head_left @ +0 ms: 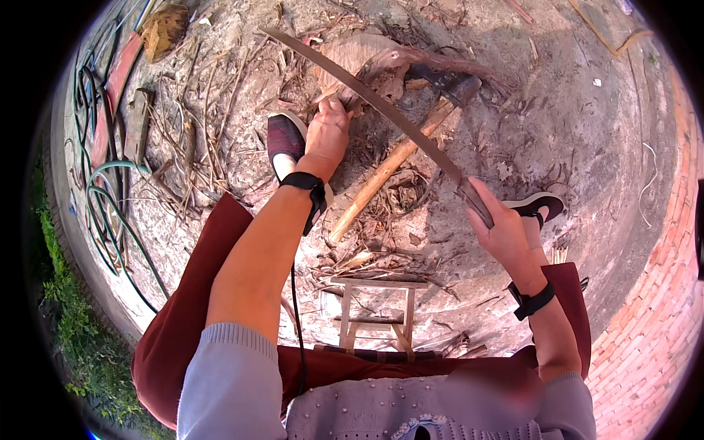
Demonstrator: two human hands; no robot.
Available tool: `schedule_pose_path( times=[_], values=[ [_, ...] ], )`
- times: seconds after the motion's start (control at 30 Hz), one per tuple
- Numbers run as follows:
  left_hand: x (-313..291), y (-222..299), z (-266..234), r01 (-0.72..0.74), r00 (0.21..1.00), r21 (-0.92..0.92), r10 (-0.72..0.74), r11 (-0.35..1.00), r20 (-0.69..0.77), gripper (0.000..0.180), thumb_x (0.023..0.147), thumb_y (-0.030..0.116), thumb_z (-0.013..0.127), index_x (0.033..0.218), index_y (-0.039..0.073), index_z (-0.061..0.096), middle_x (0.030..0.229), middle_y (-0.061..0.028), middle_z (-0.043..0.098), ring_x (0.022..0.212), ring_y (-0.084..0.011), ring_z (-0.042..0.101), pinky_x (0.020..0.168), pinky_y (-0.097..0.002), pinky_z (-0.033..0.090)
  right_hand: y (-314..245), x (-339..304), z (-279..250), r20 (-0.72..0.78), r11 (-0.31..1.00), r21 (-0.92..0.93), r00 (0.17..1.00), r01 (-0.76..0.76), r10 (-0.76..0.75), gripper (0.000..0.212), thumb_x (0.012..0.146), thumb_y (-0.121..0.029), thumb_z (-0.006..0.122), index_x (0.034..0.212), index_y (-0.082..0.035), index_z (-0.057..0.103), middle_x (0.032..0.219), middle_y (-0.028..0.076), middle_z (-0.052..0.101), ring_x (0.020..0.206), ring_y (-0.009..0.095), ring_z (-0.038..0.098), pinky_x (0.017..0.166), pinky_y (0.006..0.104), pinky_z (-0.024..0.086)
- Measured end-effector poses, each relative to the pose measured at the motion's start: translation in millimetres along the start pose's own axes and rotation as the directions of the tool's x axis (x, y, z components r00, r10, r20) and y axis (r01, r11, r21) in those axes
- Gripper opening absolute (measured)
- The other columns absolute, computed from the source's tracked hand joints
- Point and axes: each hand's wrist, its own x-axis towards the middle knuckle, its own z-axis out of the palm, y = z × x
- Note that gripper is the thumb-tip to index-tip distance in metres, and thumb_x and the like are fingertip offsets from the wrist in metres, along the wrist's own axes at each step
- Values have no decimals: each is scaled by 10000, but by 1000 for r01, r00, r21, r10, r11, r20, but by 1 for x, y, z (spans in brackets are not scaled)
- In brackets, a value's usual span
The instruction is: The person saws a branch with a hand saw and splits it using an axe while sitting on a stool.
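My right hand (pixel 506 238) is closed around the narrow end of a long, thin, rusty-brown curved blade (pixel 381 103). The blade slants up and to the left, its far tip passing over a wooden chopping stump (pixel 356 53). At the stump's near edge my left hand (pixel 327 132) has its fingers curled together. A bit of pale wood shows by those fingers, but I cannot make out what they grip. Between my hands lies an axe (pixel 396 163) with a pale wooden handle, its dark head against the stump's right side.
Dry sticks (pixel 209 136) and wood scraps litter the ground. A small wooden stool (pixel 375 281) stands close to me between my legs. Hoses and cables (pixel 92 183) run along the left, near a wood block (pixel 163 33). Brickwork (pixel 653 323) borders the right, green plants (pixel 92 345) the left.
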Motion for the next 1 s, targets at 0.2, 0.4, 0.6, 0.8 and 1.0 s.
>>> schedule_pose_path(
  times=[0.2,0.4,0.6,0.8,1.0],
  values=[
    [-5,14,2,16,999,6,-17,1000,45,336,830,225,530,994,-51,432,897,-254,517,664,-376,579,545,-411,479,-52,99,30,-45,994,110,999,22,-17,439,813,-289,575,1198,-115,457,675,203,587,634,383,565,539,422,459],
    [-10,0,2,14,999,36,-16,999,42,303,834,211,522,965,-48,436,862,-252,508,656,-368,574,539,-408,479,-12,-31,-23,23,1000,11,1000,-16,16,491,796,-228,603,1246,-136,428,794,145,612,660,295,609,554,356,483],
    [-5,8,4,29,999,-26,-28,999,42,301,833,196,522,953,-64,426,873,-268,499,671,-379,568,573,-419,481,-9,14,6,24,996,57,997,-68,67,484,804,-247,587,1246,-135,426,802,173,614,656,324,601,574,376,482],
    [-8,13,3,75,993,-48,-71,996,89,333,831,221,524,997,-51,427,892,-253,504,670,-375,586,543,-413,486,-62,108,31,26,994,97,999,-42,39,444,842,-351,512,1213,-120,438,703,207,584,634,384,560,565,415,455],
    [-18,-3,1,52,998,-7,-52,999,43,319,842,218,511,973,-63,433,875,-258,505,680,-373,582,554,-404,486,-15,-50,-19,40,998,-14,997,-65,66,509,790,-227,610,1259,-166,420,761,158,601,653,314,603,538,354,476]
  ],
)
